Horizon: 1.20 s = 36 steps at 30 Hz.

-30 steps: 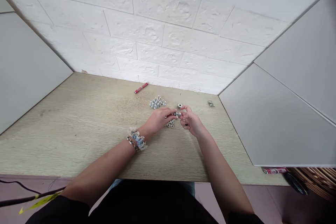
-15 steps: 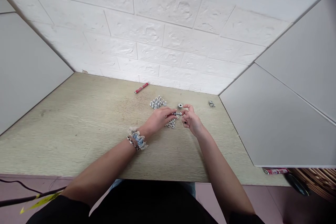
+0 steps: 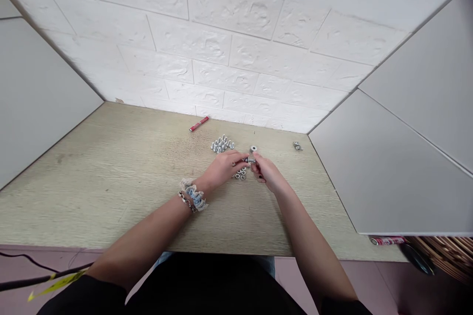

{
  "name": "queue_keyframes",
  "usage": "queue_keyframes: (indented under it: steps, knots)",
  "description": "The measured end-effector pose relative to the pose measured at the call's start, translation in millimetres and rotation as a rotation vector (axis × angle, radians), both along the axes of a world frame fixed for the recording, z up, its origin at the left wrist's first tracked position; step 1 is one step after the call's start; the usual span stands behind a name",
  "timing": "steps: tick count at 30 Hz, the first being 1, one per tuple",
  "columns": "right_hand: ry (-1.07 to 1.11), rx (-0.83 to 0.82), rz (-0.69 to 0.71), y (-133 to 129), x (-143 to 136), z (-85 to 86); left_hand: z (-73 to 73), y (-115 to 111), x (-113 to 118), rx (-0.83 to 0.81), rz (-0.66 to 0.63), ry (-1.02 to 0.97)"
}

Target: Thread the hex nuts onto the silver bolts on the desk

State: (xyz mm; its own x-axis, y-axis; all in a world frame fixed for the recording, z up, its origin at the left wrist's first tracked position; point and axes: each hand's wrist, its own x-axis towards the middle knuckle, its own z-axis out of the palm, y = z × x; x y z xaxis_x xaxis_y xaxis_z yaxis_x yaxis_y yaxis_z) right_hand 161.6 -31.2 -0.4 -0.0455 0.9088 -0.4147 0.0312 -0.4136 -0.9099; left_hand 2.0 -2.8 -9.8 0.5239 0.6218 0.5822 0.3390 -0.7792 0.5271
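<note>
Held sideways between the thumb and fingers of my left hand point(image 3: 226, 165) is a silver bolt point(image 3: 250, 160); its left end is hidden by the fingertips. My right hand point(image 3: 269, 171) is closed at the bolt's right end, its thumb and fingers pinching around the nut there, which they cover. Under and between the hands lies a group of silver nuts point(image 3: 240, 175), partly hidden. Just beyond the left hand several bolts point(image 3: 222, 144) stand on their heads in a cluster. A stack of washers point(image 3: 253, 148) sits right behind the right fingertips.
A red marker-like tube point(image 3: 199, 124) lies near the white brick-patterned wall point(image 3: 207, 39). A few small metal pieces point(image 3: 297, 146) rest at the table's right side by a grey panel point(image 3: 399, 172). Below the right edge are a red can-like item point(image 3: 388, 240) and a wicker basket point(image 3: 447, 256).
My right hand has moved left, and its spread fingers have closed onto the right end of the bolt. The left hand holds still.
</note>
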Motion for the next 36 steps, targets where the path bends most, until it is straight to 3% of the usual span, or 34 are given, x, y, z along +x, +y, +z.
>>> queue_keyframes:
  steps: [5,8,12,17,23,28,32,36]
  knots:
    - [0.175,-0.024,-0.019,0.0,0.5,7.8,0.8,-0.6,0.5,0.03,0.0,0.043]
    - [0.124,-0.095,-0.059,2.6,0.4,6.5,1.7,-1.2,0.5,0.029,0.019,0.029]
    - [0.049,-0.16,0.051,3.6,0.5,-0.3,1.5,-1.2,0.2,0.045,0.028,0.014]
    - [0.103,-0.059,0.087,-0.7,-0.7,-1.8,-0.4,1.0,0.1,0.065,0.043,0.011]
    - [0.189,-0.022,0.019,-2.1,-4.0,1.6,-0.3,2.4,-0.4,0.071,0.095,-0.019]
    - [0.207,0.207,0.054,0.3,0.5,-2.0,-0.9,4.1,-0.6,0.004,0.165,-0.065]
    - [0.029,0.314,0.037,4.5,8.5,-3.7,0.5,5.8,-0.4,-0.05,0.225,-0.101]
    - [-0.501,0.392,0.021,3.5,19.7,0.6,4.1,5.3,-0.3,-0.1,0.264,-0.126]
